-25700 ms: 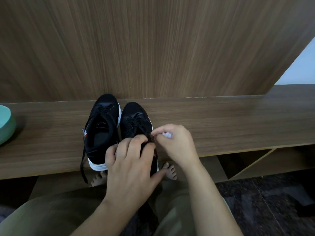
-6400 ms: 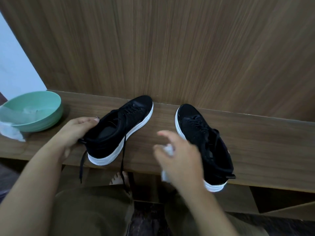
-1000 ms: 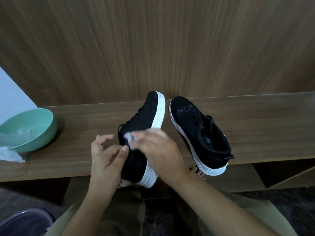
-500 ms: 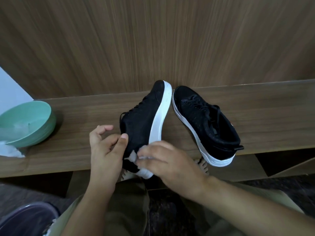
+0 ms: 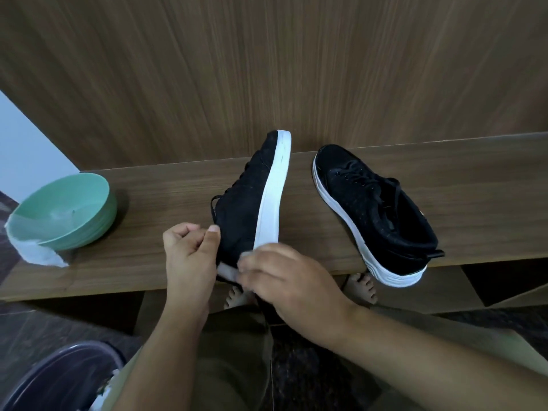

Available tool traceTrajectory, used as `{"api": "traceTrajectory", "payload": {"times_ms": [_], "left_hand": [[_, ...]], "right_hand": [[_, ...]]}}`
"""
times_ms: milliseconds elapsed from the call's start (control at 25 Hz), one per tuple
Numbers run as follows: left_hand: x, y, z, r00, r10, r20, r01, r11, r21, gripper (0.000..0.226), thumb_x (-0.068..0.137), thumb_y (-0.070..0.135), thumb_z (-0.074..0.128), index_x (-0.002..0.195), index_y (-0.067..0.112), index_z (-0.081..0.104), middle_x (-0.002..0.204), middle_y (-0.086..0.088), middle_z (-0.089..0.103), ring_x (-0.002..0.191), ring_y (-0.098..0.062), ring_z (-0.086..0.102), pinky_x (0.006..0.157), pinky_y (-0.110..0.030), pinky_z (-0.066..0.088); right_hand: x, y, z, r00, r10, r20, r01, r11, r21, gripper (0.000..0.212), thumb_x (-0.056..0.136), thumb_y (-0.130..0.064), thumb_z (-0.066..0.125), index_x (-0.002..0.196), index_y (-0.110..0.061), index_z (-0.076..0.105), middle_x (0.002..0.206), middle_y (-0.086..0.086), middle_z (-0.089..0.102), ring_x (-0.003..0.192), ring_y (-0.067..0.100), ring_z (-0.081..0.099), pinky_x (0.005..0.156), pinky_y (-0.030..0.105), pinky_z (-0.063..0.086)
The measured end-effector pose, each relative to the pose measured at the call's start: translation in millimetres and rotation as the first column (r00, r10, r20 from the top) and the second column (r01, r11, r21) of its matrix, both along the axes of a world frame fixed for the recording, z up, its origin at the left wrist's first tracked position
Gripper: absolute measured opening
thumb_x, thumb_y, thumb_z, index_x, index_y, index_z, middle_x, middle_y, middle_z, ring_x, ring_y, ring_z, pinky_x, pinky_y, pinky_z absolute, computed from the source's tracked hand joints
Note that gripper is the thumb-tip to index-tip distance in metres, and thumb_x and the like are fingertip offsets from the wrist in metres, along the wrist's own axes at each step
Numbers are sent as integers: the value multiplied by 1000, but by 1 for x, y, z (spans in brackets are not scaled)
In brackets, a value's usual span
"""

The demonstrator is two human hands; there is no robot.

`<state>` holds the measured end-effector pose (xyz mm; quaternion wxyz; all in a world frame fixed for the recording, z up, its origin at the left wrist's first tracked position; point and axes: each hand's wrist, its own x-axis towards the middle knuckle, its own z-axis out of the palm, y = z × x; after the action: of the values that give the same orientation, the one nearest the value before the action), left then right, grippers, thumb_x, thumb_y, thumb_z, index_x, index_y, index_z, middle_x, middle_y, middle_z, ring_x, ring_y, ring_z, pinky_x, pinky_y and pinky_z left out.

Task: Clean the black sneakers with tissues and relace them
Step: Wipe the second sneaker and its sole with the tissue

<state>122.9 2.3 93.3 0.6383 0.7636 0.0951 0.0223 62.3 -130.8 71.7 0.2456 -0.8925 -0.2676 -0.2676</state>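
**Both hands on the tipped sneaker**

Left hand [image 5: 189, 256] has its grip on the heel end of the left sneaker [image 5: 252, 200], tipped on its side on the counter [image 5: 474, 179]. Right hand [image 5: 284, 277] pinches a tissue [image 5: 229, 269] against the heel. Other sneaker [image 5: 376, 209] sits upright just beside it. Green bowl [image 5: 68, 212] way off left.

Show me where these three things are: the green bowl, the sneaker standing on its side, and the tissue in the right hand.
green bowl [image 5: 89, 215], head view, outer wall.
sneaker on its side [image 5: 243, 209], head view, black upper.
tissue [image 5: 229, 272], head view, part showing beside the right hand's [image 5: 284, 280] fingers.
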Motion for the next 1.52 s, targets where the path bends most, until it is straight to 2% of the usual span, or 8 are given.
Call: {"api": "traceTrajectory", "payload": {"times_ms": [120, 400, 560, 680, 920, 1040, 1280, 1520], "left_hand": [[3, 0, -2, 999, -47, 12, 46, 996, 80, 24, 92, 21, 53, 73, 6, 56, 94, 15, 35, 84, -1, 46, 86, -30, 42], [5, 2, 0, 996, -78, 33, 73, 987, 143, 32, 92, 22, 53, 69, 1, 53, 102, 7, 34, 83, 1, 43, 79, -27, 43], [5, 3, 3, 993, -95, 70, 84, 986, 147, 29, 92, 21, 53, 66, 10, 51, 94, 15, 33, 86, 1, 44, 80, -24, 41], [3, 2, 2, 972, -171, 164, 130, 964, 232, 28, 91, 18, 53, 64, 12, 53, 101, 6, 33, 106, -5, 42, 99, -33, 40], [2, 4, 7, 946, -269, 179, 205, 928, 311, 36, 92, 17, 51, 56, 18, 46, 109, 1, 30, 125, -9, 31, 105, -34, 33], [3, 3, 7, 943, -273, 189, 200, 922, 331, 39, 92, 17, 51, 54, 20, 43, 111, 1, 30, 127, -11, 31, 104, -33, 33], [7, 7, 2, 942, -277, 189, 205, 923, 326, 29, 92, 19, 50, 63, 14, 55, 112, 3, 31, 129, -11, 30, 106, -34, 33], [5, 0, 0, 911, -271, 310, 108, 884, 455, 37, 92, 19, 51, 61, 0, 59, 108, 4, 38, 128, -6, 32, 91, -5, 21]], "right_hand": [[8, -19, -5, 998, 67, 14, -67, 997, -45, 20, 95, -14, 52, 102, -11, 71, 105, 7, 68, 100, 24, 62, 78, 36, 55], [90, -32, 20, 882, -462, -91, 471, 871, 139, 28, 75, 4, 68, 89, -18, 77, 88, -2, 72, 79, 24, 62, 67, 34, 52], [10, 1, 7, 960, -271, -66, 277, 955, 102, 22, 85, -11, 57, 95, -19, 75, 91, -3, 70, 77, 17, 57, 65, 27, 46], [-5, -2, 0, 993, -79, 85, 86, 993, -83, 19, 91, -16, 56, 99, -14, 73, 101, 0, 70, 79, 20, 58, 67, 34, 47], [92, -33, 17, 917, -391, 79, 394, 919, -16, 25, 90, -23, 51, 103, -15, 72, 91, 1, 61, 80, 14, 50, 73, 30, 36], [121, -42, 27, 875, -484, -7, 483, 872, 81, 21, 86, -14, 56, 94, -12, 75, 84, 3, 61, 80, 19, 55, 70, 37, 48], [34, -2, 15, 964, -257, -71, 263, 958, 110, 23, 89, -14, 57, 105, -14, 73, 96, 4, 64, 86, 19, 57, 68, 25, 45], [36, -33, 3, 962, -268, 45, 266, 963, 46, 24, 87, -13, 58, 104, -13, 73, 100, 6, 68, 88, 23, 62, 70, 39, 52]]}}
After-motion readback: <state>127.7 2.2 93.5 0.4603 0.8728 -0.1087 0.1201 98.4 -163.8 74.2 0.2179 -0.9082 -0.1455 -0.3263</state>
